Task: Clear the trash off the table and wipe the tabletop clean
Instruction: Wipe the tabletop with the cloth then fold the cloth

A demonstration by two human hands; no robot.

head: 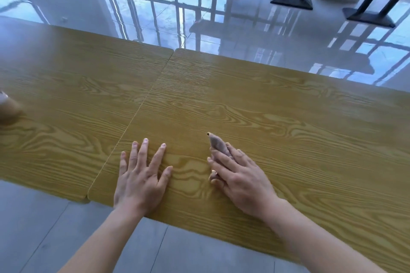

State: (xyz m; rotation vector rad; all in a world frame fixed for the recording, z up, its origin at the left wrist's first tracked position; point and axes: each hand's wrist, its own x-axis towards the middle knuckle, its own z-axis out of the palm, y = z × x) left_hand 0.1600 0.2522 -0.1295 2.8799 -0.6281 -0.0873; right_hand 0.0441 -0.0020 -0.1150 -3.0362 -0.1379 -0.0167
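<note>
- My left hand (142, 175) lies flat on the tabletop (288, 117) at lower centre of the frame, fingers spread, holding nothing.
- My right hand (241, 182), just right of it, presses a small greyish-brown cloth (218, 144) against the wood; the fingers lie over the cloth rather than curling round it, and its pointed end sticks out past my fingertips.
- I judge the trash nearly cleared: the wood across the centre and right of the frame shows no litter.
- One blurred, tan object (7, 106) sits at the left edge of the frame on the neighbouring table; I cannot tell what it is, so it may still need removing.
- Wiping looks under way. I see no wet streaks, so I cannot tell how much surface is done.
</note>
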